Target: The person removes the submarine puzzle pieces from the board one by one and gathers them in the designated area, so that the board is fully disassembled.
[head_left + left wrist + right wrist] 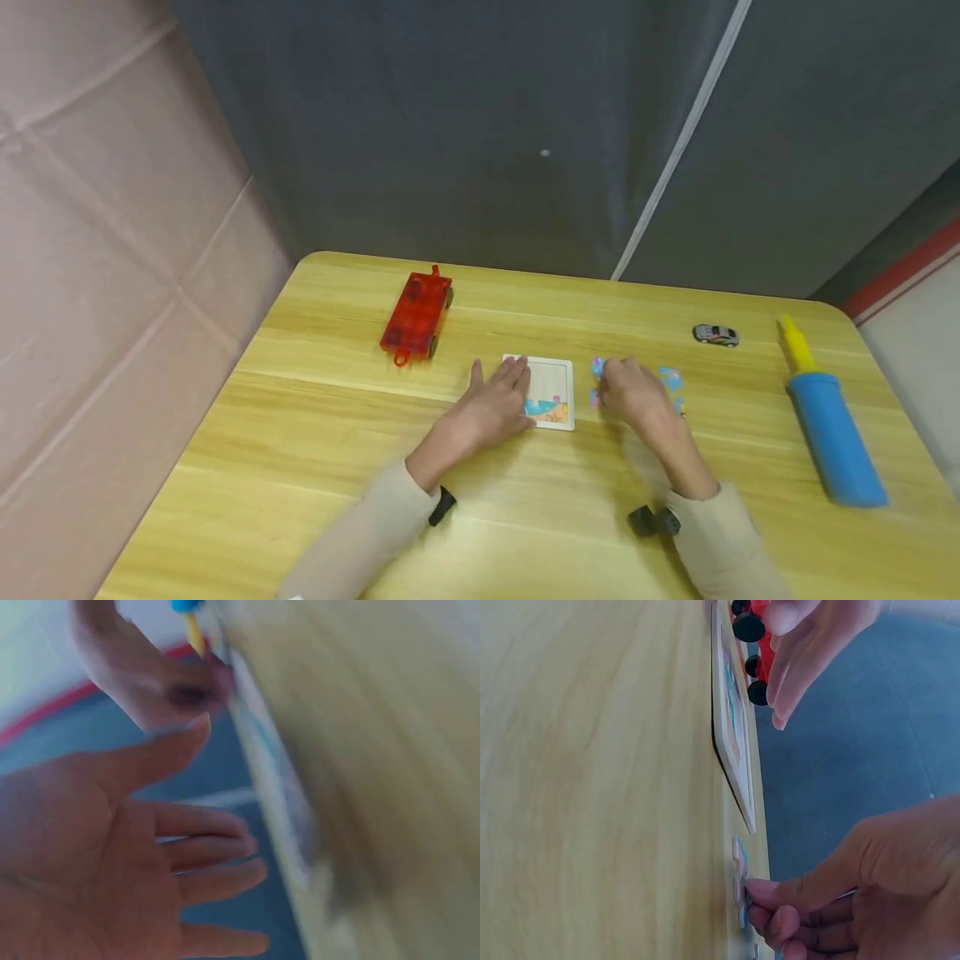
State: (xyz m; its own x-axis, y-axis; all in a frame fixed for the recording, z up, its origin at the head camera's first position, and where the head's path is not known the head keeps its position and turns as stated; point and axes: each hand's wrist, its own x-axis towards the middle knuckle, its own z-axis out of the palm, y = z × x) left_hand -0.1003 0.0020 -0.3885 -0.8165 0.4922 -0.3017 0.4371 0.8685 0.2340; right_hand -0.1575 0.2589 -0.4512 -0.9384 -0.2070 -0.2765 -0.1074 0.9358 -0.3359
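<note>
A small white puzzle board (550,379) lies flat on the table, with a beach-coloured picture along its lower part. My left hand (491,407) rests at its left side, fingers straight and overlapping its edge; the left wrist view shows that palm spread and holding nothing. To the right of the board, my right hand (636,396) is low over a group of blue and pink puzzle pieces (671,379). Its thumb and curled fingers pinch a thin puzzle piece (742,889) close to the tabletop. Part of the group is hidden under this hand.
A red toy trailer (417,315) with dark wheels stands at the back left of the wooden table (300,433). Toward the right are a small silver toy car (716,335) and a blue hand pump (838,442) with a yellow nozzle. Dark panels rise behind the table.
</note>
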